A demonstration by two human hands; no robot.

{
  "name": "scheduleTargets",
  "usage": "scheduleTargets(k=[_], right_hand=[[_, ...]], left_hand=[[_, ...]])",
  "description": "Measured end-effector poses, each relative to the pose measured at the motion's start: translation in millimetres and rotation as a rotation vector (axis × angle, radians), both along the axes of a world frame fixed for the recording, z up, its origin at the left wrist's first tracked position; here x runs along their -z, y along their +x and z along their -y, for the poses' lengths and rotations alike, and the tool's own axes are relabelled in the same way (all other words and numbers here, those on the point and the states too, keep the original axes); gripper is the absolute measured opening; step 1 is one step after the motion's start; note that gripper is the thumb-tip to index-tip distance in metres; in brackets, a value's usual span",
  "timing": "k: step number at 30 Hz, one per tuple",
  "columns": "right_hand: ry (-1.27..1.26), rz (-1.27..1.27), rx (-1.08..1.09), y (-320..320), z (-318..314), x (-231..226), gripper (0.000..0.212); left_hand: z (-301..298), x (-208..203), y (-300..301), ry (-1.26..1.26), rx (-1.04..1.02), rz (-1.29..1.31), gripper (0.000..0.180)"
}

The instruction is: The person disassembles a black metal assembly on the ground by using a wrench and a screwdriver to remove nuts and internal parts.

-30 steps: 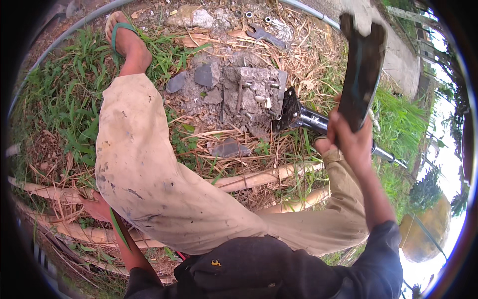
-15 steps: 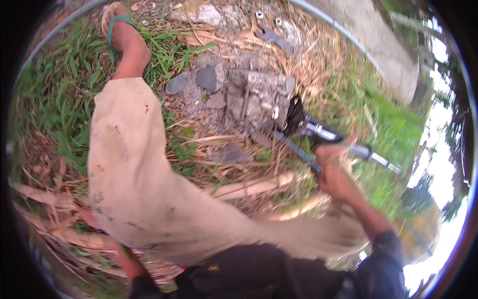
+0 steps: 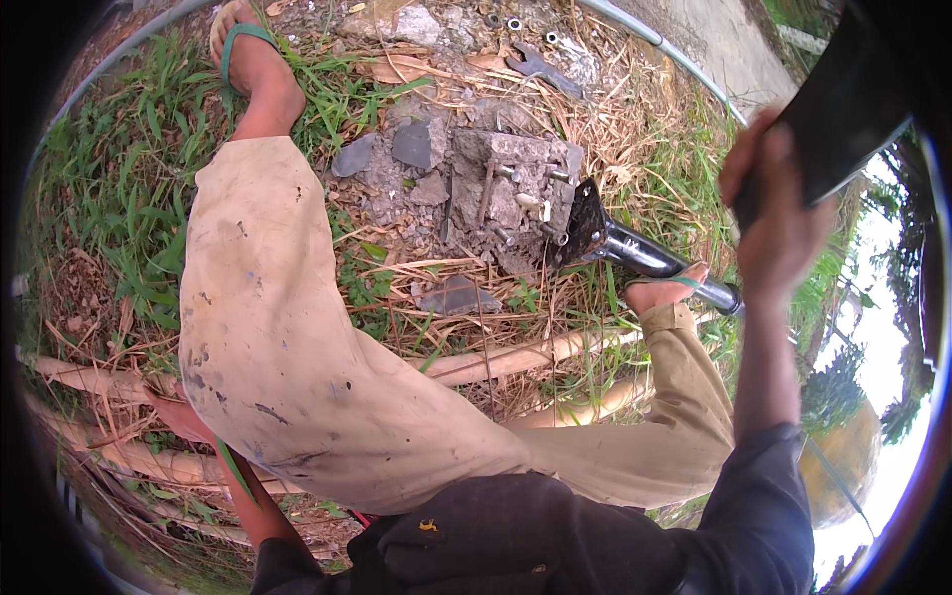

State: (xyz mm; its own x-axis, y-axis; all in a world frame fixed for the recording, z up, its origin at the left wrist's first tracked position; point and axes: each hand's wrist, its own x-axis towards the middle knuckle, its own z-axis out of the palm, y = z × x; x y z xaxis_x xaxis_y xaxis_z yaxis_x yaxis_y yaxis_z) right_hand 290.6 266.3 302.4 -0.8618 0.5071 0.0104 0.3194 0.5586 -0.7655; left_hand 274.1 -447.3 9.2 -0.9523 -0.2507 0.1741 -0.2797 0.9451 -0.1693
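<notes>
My right hand (image 3: 778,213) is closed round a wide black blade (image 3: 843,109) with a pale lower edge, raised at the upper right; its far end runs out of view. At the lower left my left hand (image 3: 181,412) lies over a pale pole (image 3: 94,379), fingers stretched out and partly hidden. In the middle, a broken concrete block (image 3: 511,188) has several threaded bolts (image 3: 540,210) sticking out. A black flange plate (image 3: 585,223) stands against its right side, joined to a black tube (image 3: 645,253) on the ground. My right foot (image 3: 659,290), in a sandal, rests at the tube.
An open-ended wrench (image 3: 543,69) and several nuts (image 3: 514,24) lie beyond the block. Grey stone pieces (image 3: 414,146) are to its left. Long bamboo-like poles (image 3: 476,365) cross the dry grass on the near side. A pipe (image 3: 635,28) borders a concrete path (image 3: 709,45).
My right hand has risen from beside the block to the upper right, carrying the blade up with it. My left hand now shows more. The blurred tube has become sharp.
</notes>
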Motion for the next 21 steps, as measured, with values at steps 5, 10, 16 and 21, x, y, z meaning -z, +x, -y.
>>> scheduleTargets(k=[5,10,16,21], right_hand=[[-0.123,1.109,-0.014,204,21,71,0.026],[-0.555,0.997,0.394,225,60,1,0.027],[-1.066,0.675,0.848,309,150,-9,0.025],[-1.313,0.722,0.748,349,160,19,0.027]], left_hand=[[-43,-25,-23,0.133,-0.029,0.074,0.072],[-22,-36,-9,0.074,-0.282,0.317,0.077],[-125,-113,-100,0.672,-0.175,-0.12,0.075],[-411,-236,-85,1.066,0.792,0.261,0.033]])
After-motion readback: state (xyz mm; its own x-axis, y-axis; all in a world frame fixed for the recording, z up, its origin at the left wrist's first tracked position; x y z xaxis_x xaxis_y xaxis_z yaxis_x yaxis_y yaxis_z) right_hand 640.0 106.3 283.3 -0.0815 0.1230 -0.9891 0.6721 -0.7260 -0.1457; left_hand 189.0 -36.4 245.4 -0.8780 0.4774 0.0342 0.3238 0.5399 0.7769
